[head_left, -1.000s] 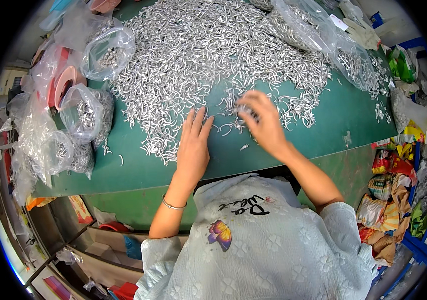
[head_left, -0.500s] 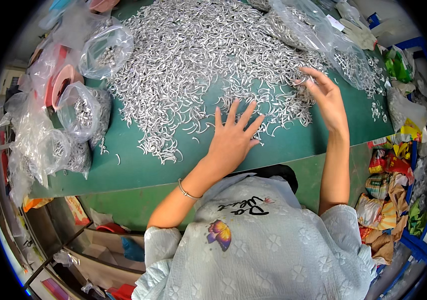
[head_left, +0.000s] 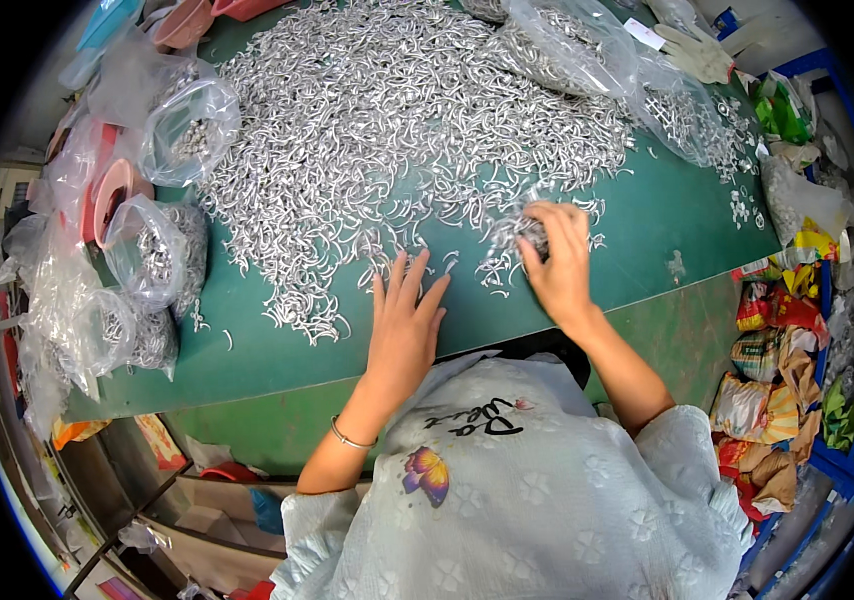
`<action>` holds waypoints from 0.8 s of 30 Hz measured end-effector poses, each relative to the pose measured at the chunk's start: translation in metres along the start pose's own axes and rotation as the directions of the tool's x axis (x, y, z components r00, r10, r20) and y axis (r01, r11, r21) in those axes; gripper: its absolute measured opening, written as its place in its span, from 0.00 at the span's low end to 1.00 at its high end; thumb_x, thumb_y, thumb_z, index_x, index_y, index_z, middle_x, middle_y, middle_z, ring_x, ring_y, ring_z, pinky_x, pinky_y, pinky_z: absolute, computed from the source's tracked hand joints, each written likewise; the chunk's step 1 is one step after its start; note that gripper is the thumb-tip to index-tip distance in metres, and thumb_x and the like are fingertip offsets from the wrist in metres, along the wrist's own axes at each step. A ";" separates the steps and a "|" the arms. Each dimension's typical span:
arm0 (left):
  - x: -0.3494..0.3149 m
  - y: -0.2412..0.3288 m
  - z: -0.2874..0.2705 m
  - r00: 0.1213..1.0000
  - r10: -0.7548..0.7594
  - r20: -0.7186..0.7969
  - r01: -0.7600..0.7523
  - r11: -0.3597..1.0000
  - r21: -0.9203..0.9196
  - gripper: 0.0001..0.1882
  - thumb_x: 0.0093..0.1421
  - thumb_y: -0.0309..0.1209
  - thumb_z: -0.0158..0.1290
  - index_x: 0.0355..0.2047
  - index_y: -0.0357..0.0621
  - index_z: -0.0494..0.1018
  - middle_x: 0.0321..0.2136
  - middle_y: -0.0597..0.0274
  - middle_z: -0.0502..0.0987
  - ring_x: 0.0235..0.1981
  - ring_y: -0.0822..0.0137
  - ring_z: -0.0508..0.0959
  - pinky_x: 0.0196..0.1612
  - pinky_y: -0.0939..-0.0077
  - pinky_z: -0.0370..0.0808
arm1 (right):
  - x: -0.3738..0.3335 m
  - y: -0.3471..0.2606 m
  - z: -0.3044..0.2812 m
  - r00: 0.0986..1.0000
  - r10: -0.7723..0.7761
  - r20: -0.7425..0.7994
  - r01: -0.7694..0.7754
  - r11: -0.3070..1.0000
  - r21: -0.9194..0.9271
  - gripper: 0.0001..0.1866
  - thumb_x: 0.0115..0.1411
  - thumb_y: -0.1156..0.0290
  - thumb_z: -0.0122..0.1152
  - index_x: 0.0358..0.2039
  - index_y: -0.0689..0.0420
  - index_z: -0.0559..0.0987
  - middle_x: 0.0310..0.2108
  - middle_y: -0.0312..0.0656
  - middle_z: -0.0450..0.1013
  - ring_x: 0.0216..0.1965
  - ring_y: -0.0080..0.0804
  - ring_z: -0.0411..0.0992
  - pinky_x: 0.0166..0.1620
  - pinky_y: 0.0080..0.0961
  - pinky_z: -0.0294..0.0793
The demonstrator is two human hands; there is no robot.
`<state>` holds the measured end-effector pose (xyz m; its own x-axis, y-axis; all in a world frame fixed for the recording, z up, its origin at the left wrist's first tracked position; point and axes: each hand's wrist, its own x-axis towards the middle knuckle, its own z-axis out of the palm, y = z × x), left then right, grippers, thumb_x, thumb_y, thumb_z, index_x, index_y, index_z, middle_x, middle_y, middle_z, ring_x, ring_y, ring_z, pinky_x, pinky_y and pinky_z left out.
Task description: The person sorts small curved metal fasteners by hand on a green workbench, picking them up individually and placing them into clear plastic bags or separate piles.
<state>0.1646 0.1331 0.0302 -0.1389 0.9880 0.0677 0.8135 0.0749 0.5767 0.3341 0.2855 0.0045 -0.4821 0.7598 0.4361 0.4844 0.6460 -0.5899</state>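
Observation:
A wide heap of small curved silvery metal pieces [head_left: 387, 120] covers much of the green table [head_left: 247, 375]. My left hand [head_left: 405, 325] lies open near the heap's front edge, fingers stretched out with the tips among loose pieces. To its right, my right hand [head_left: 559, 265] curls its thumb and fingers round a clump of the metal pieces [head_left: 533, 232], low over the table. Blur and the fingers partly hide how many pieces it holds. A few more pieces lie around both hands.
Clear plastic bags [head_left: 162, 250] of small metal parts stand on the left, beside a pink bowl [head_left: 117, 195]. More bags [head_left: 587, 50] lie at the back right near a pale glove [head_left: 697, 52]. Ring-like parts [head_left: 742, 208] lie near the right edge. A blue-framed rack [head_left: 837, 470] stands beyond.
My right hand has come left and nearer from the heap's right side, closing round a clump of metal pieces. My left hand has drawn back and slightly left, its fingers less spread.

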 end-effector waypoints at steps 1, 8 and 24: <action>-0.001 0.002 0.000 1.000 0.006 0.003 -0.005 1.000 -0.018 0.21 0.59 0.19 0.50 0.54 0.43 0.70 0.63 0.52 0.59 0.66 0.44 0.56 0.65 0.40 0.49 | -0.001 -0.005 0.005 0.999 -0.023 -0.023 0.024 0.999 0.038 0.21 0.44 0.82 0.69 0.40 0.60 0.75 0.42 0.45 0.73 0.45 0.48 0.67 0.48 0.37 0.68; -0.007 0.001 0.004 0.999 -0.010 -0.043 0.009 1.000 -0.029 0.21 0.59 0.19 0.50 0.53 0.45 0.70 0.62 0.52 0.61 0.66 0.45 0.56 0.65 0.37 0.47 | 0.041 0.009 0.005 0.822 0.497 0.276 -0.497 0.392 0.774 0.17 0.57 0.81 0.61 0.47 0.62 0.68 0.39 0.47 0.75 0.36 0.31 0.74 0.34 0.23 0.76; 0.070 0.013 0.037 0.972 0.233 0.042 -0.235 0.930 0.281 0.31 0.58 0.44 0.56 0.61 0.53 0.63 0.65 0.59 0.57 0.65 0.45 0.55 0.60 0.31 0.53 | 0.042 0.027 -0.059 0.963 0.003 0.271 -0.032 0.994 0.103 0.29 0.52 0.61 0.69 0.55 0.52 0.74 0.61 0.45 0.64 0.64 0.46 0.58 0.65 0.41 0.53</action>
<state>0.1862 0.2085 0.0127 0.0785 0.9830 0.1657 0.9483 -0.1249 0.2919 0.3700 0.3391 0.0475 -0.6602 0.7138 0.2337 0.4222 0.6100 -0.6706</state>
